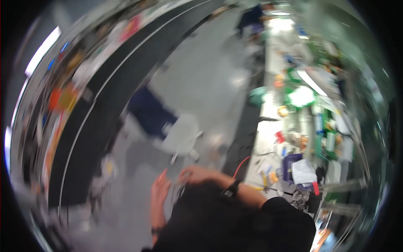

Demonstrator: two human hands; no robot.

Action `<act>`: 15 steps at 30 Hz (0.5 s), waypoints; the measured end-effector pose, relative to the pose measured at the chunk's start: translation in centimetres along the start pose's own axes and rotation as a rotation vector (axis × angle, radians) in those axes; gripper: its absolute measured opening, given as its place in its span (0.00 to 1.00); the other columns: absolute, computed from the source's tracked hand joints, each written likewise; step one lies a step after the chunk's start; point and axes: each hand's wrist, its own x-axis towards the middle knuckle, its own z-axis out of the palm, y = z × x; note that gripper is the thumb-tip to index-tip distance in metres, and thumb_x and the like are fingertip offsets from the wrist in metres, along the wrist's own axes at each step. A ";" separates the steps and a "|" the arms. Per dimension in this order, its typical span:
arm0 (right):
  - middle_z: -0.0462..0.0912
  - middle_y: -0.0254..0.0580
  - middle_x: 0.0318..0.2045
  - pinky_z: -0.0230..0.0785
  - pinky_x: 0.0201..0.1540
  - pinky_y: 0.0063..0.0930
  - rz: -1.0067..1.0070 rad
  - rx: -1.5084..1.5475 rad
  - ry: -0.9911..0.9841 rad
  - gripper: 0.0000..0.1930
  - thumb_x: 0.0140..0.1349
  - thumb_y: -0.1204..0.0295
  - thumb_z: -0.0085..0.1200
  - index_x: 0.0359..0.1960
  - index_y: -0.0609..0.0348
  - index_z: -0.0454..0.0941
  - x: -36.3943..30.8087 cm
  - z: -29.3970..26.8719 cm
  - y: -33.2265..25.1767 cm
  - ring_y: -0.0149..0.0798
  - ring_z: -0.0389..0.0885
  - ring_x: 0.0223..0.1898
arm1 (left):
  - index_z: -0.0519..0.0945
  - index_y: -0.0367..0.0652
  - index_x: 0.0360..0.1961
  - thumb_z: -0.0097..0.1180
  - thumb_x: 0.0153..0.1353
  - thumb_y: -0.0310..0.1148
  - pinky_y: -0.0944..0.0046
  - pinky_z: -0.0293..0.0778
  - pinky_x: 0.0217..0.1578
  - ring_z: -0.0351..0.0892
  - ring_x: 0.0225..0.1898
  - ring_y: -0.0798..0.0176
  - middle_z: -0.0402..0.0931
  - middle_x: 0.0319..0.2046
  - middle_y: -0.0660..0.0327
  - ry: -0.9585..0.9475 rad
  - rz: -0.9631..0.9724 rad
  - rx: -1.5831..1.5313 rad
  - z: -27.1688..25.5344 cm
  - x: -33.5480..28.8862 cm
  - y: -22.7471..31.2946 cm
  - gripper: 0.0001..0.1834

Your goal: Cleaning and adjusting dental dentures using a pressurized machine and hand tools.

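My left hand [160, 190] is raised in front of me over the grey floor, its fingers pointing up and away, partly stretched, with nothing visible in them. A dark band circles that wrist. Just to its right is my right hand [196, 174], reaching leftward from a bent arm with a dark watch [232, 187]. Its fingers look loosely bent, but blur hides whether they hold anything. The hands are apart. Thin dark lines, perhaps a cord, show between them, too smeared to make out. Beyond them is a white stool or chair [181, 135] next to dark blue cloth [151, 111].
Along the right runs a cluttered white workbench [256, 170] with a purple container [289, 166], white sheets and green items; a red cable [240, 165] curves at its edge. A long black counter [107, 101] lines the left. A person [252, 21] in dark clothing is far off.
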 end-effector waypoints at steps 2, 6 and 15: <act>0.73 0.26 0.18 0.58 0.18 0.17 0.208 0.233 -0.206 0.13 0.66 0.58 0.54 0.47 0.49 0.79 -0.6 -0.7 -0.8 0.20 0.67 0.19 | 0.59 0.35 0.68 0.43 0.69 0.35 0.66 0.67 0.38 0.68 0.32 0.69 0.67 0.27 0.68 -0.079 0.019 0.092 2.9 0.5 0.3 0.28; 0.72 0.27 0.17 0.55 0.16 0.16 0.142 0.217 -0.114 0.13 0.66 0.58 0.54 0.45 0.51 0.78 0.0 -0.1 -1.1 0.20 0.65 0.16 | 0.75 0.35 0.56 0.52 0.66 0.33 0.69 0.67 0.34 0.73 0.34 0.68 0.69 0.25 0.69 0.008 0.179 0.336 3.6 -1.1 1.1 0.20; 0.69 0.26 0.16 0.54 0.16 0.16 0.112 -0.056 -0.185 0.15 0.67 0.60 0.53 0.50 0.53 0.78 0.7 1.4 -3.4 0.19 0.63 0.15 | 0.83 0.35 0.42 0.49 0.67 0.37 0.56 0.69 0.29 0.76 0.24 0.52 0.81 0.25 0.56 0.314 0.441 1.577 2.9 -3.4 -0.9 0.16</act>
